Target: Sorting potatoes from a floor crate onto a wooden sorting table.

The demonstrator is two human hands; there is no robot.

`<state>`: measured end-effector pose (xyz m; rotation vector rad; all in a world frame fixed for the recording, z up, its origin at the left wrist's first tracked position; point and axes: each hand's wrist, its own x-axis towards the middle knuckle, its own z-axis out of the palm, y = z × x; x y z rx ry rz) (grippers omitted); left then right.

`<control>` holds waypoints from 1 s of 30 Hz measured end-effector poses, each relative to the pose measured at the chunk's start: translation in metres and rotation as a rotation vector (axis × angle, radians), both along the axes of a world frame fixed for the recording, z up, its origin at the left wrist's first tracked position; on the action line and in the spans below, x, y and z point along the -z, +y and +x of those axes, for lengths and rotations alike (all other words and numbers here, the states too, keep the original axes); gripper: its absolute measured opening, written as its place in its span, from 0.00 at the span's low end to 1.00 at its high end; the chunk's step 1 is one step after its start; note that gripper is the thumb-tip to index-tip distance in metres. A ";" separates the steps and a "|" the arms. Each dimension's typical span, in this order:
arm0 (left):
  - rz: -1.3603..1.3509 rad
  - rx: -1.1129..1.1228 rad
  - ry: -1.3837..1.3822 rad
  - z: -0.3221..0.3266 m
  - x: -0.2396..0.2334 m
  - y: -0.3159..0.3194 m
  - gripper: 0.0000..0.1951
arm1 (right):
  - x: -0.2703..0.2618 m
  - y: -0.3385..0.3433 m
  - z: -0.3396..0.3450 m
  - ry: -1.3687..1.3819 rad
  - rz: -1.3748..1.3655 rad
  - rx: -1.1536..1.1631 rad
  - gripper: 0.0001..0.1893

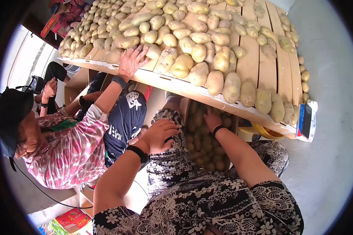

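My left hand (161, 135) rests on my left knee, over the flower-patterned black and white trousers (167, 158). It holds nothing, and its thumb stands apart from the fingers. Between my legs, partly under the table edge, stands a cardboard box (235, 124) full of potatoes (206, 148). My right hand (213, 119) reaches down into this box, at the potatoes near its far end. Its fingertips are in shade, so I cannot tell whether they grip a potato. Above both hands, a row of large potatoes (214, 82) lies along the near edge of the slatted wooden table (250, 66).
At left sits a co-worker in a patterned shirt (76, 141), one hand (132, 62) on the table's potatoes. Another person (67, 13) is beyond. A blue and white packet (306, 121) hangs at the table corner, above a yellow container (266, 131). A grey wall (329, 88) rises at right.
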<state>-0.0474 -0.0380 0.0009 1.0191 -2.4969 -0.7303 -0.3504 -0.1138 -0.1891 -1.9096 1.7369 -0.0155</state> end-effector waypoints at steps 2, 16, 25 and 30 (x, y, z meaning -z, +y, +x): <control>-0.001 -0.004 -0.027 -0.001 0.000 0.003 0.21 | -0.032 0.009 -0.007 0.060 -0.114 -0.180 0.12; -0.033 -0.055 -0.024 -0.001 -0.002 0.009 0.21 | -0.321 -0.029 -0.047 -0.719 -0.558 0.383 0.17; -0.018 -0.047 0.047 0.019 0.006 0.007 0.21 | -0.213 0.030 0.027 -0.596 -0.299 -0.364 0.08; 0.015 -0.048 0.084 0.021 0.011 0.004 0.24 | -0.076 -0.007 0.055 -0.340 -0.173 -0.246 0.12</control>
